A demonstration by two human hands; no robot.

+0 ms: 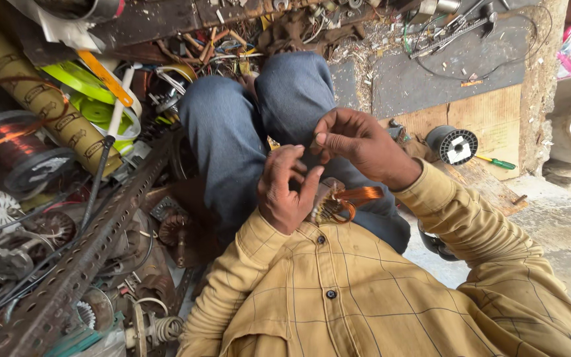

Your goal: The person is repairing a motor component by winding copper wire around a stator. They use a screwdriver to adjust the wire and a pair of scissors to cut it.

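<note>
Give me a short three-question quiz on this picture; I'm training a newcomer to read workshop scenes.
1. True or false: the right hand is raised above the left hand.
2. What lies under the hands? A) a copper wire coil B) a hammer C) a paint can
3. Fill in: the green-handled screwdriver lies beside a black ____.

Key: 1 true; 2 A; 3 spool. What the fingertips pinch is too small to tell.
</note>
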